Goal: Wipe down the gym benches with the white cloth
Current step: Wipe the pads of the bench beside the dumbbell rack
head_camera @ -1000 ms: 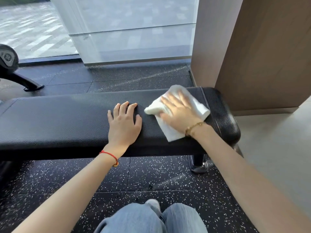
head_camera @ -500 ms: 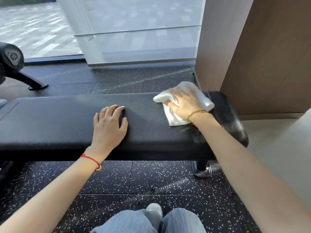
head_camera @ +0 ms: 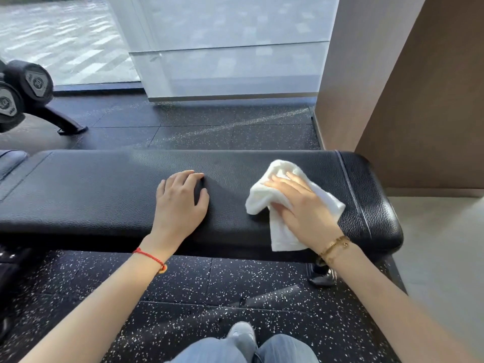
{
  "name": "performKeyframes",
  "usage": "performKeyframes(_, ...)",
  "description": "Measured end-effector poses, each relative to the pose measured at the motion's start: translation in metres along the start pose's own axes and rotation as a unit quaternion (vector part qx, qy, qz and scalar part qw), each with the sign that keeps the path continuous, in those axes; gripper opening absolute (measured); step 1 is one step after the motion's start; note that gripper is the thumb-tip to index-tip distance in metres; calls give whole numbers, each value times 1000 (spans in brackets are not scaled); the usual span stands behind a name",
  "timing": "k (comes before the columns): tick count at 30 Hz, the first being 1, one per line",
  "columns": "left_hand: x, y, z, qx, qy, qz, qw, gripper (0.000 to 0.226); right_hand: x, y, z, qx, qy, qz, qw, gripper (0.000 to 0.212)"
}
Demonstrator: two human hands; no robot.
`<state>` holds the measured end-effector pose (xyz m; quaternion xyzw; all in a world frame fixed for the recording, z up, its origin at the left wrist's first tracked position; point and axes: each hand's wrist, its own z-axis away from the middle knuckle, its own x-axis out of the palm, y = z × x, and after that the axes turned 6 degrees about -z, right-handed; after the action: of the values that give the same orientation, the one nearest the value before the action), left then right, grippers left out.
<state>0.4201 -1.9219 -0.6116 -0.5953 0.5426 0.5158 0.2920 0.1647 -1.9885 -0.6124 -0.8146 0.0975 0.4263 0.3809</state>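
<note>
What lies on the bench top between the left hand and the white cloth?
Nothing: in the head view, only bare black padding of the bench separates the left hand from the white cloth.

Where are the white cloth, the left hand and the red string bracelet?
white cloth (head_camera: 258, 203): head view, on its bunched left fold.
left hand (head_camera: 180, 205): head view, on the back of the hand.
red string bracelet (head_camera: 149, 255): head view, on the string across the wrist.

Bench (head_camera: 91, 195) lies bare leftward — brown wall (head_camera: 429, 100) crowds its right end.
</note>
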Motion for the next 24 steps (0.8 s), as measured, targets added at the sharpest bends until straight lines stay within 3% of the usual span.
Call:
performKeyframes(4, -22, 9, -12, 30, -14, 10, 999, 40, -18, -3, -10, 73, 27, -75, 994, 31)
performKeyframes(10, -113, 39, -46, 48, -53, 20, 997, 33, -98, -38, -47, 198, -20, -116, 973, 24)
performKeyframes(15, -215, 70, -80, 56, -80, 18, 995, 33, -190, -86, -77, 253, -46, -120, 959, 20)
performKeyframes(24, -407, 145, -150, 70, -111, 37, 991, 38, -386, -196, -143, 297, -36, -114, 947, 32)
